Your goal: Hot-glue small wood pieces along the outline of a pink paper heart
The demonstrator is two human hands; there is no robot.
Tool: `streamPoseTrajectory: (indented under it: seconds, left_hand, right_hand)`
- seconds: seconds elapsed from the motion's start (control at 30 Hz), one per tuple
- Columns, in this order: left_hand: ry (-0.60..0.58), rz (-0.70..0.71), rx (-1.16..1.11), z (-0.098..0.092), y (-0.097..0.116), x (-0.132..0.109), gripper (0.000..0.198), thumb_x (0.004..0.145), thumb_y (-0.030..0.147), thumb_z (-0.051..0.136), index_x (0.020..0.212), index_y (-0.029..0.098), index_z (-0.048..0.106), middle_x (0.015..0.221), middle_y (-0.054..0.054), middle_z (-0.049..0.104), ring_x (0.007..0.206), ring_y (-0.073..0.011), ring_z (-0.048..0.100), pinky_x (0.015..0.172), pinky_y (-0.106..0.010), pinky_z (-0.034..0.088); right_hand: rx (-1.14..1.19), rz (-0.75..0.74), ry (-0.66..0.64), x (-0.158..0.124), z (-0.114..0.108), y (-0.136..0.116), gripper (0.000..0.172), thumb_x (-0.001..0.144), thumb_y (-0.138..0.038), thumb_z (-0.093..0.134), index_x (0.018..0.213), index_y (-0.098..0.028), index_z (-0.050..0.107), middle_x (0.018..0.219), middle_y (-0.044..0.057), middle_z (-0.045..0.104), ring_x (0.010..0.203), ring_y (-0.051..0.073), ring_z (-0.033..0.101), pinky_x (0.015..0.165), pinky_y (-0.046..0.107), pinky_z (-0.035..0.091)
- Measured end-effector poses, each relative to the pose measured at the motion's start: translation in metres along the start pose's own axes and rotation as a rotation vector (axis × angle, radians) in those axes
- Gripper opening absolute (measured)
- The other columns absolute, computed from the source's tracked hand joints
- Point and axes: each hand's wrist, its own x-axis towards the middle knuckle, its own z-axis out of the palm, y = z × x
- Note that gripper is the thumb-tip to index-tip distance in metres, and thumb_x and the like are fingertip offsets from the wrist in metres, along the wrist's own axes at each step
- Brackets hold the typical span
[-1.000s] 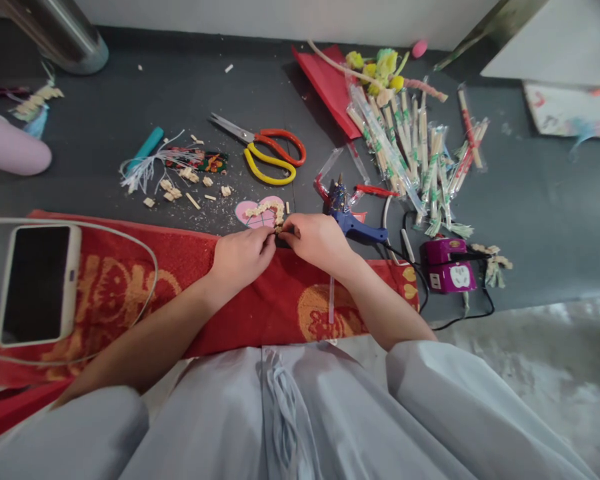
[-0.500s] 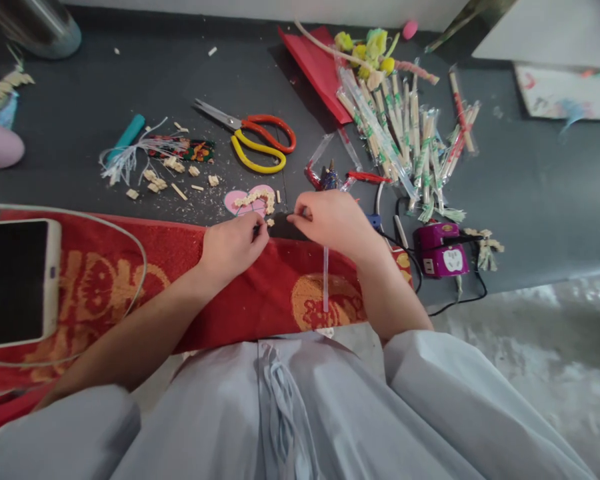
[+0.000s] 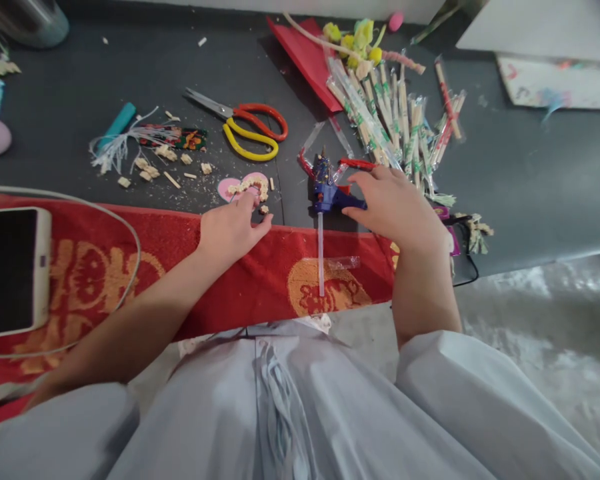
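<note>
My left hand (image 3: pixel 231 230) rests at the edge of the red towel, thumb and fingers apart. Its fingertips reach the lower edge of a pink heart-shaped piece (image 3: pixel 229 189), which carries a curved row of small pale wooden bits (image 3: pixel 258 181). A loose wooden bit (image 3: pixel 264 209) lies between thumb and forefinger, apparently not gripped. My right hand (image 3: pixel 397 205) is open, its thumb and fingers spread around the handle end of a blue hot glue gun (image 3: pixel 325 193). Whether they touch the handle I cannot tell. A clear glue stick (image 3: pixel 321 257) sticks out of the gun's back over the towel.
Scissors (image 3: pixel 253 130) with red and yellow handles lie beyond the heart. Wrapped stick bundles (image 3: pixel 380 110) and a red sheet (image 3: pixel 305 63) are at the back. A phone (image 3: pixel 10 270) with a cable rests on the red towel (image 3: pixel 240 300). A purple power block (image 3: pixel 453 240) sits right.
My right hand has moved right, from beside the heart to the glue gun's handle, and its fingers have spread. My left hand's pinch has opened near the heart. The view has shifted slightly.
</note>
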Motion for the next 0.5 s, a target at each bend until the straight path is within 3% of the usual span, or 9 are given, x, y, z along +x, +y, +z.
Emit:
streamPoseTrajectory:
  seconds: [0.33, 0.5]
  left_hand:
    - [0.015, 0.014, 0.044, 0.001, 0.001, 0.002, 0.036, 0.098, 0.044, 0.049, 0.119, 0.02, 0.065, 0.096, -0.008, 0.077, 0.089, -0.0289, 0.075, 0.071, -0.033, 0.049]
    - [0.081, 0.032, 0.026, 0.006, -0.001, 0.004, 0.034, 0.097, 0.042, 0.051, 0.117, 0.02, 0.068, 0.092, -0.007, 0.077, 0.085, -0.0269, 0.075, 0.066, -0.03, 0.046]
  right_hand:
    - [0.053, -0.102, 0.006, 0.009, 0.02, 0.002, 0.041, 0.091, -0.026, 0.06, 0.129, -0.01, 0.06, 0.12, 0.021, 0.066, 0.117, 0.037, 0.061, 0.1, 0.05, 0.049]
    - [0.087, -0.135, 0.039, 0.006, 0.025, 0.003, 0.039, 0.09, -0.021, 0.054, 0.127, -0.007, 0.058, 0.117, 0.022, 0.065, 0.115, 0.037, 0.061, 0.1, 0.051, 0.048]
